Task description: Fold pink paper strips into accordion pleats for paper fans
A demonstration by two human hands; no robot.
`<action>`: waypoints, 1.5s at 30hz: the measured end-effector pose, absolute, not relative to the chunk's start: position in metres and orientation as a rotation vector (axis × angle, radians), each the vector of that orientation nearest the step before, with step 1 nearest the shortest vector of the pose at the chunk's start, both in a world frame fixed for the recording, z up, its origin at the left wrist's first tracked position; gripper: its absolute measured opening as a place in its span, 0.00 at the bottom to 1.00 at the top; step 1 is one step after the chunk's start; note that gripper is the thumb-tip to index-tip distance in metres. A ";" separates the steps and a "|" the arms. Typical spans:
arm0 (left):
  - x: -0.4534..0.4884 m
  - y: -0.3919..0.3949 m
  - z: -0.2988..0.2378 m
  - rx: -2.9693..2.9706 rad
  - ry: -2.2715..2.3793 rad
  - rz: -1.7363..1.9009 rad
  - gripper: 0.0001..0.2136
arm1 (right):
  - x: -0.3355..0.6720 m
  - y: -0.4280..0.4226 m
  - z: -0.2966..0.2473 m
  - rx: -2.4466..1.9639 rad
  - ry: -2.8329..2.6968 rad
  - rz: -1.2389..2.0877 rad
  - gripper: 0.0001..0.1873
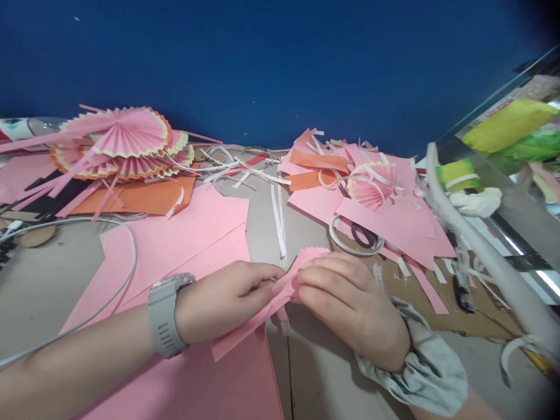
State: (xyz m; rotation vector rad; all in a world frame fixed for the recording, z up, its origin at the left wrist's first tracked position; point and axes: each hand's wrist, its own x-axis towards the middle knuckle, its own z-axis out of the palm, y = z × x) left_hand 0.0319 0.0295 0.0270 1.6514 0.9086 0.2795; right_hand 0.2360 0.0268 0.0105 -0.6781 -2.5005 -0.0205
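Between my two hands is a pink paper strip (245, 335), its upper end zigzag-edged with pleats. My left hand (236, 297), with a grey watch on the wrist, pinches the strip near its middle between thumb and fingers. My right hand (350, 300), a pale green scrunchie at its wrist, closes over the pleated upper end. Its fingertips press on the paper, and the thumb is mostly hidden. Large pink paper sheets (184, 233) lie under and behind my left forearm.
Pleated pink paper fans (125, 134) are heaped at the back left over orange paper (135, 195). White paper strips (236, 169) lie at the back middle. At right are pink sheets (389, 227), black-handled scissors (364, 235), cardboard (411, 297) and a box cutter (462, 289). A white cable (133, 256) loops at left.
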 end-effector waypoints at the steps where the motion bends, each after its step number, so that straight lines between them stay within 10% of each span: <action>1: 0.032 0.029 0.027 1.640 0.907 0.266 0.12 | 0.236 0.026 0.010 -0.703 -2.506 -0.015 0.07; 13: 0.023 0.033 0.023 1.263 0.725 0.058 0.11 | 0.232 0.022 0.011 -0.624 -2.515 -0.018 0.11; 45: 0.035 0.015 0.016 0.792 0.553 0.207 0.13 | 0.237 0.027 0.016 -0.701 -1.903 1.491 0.04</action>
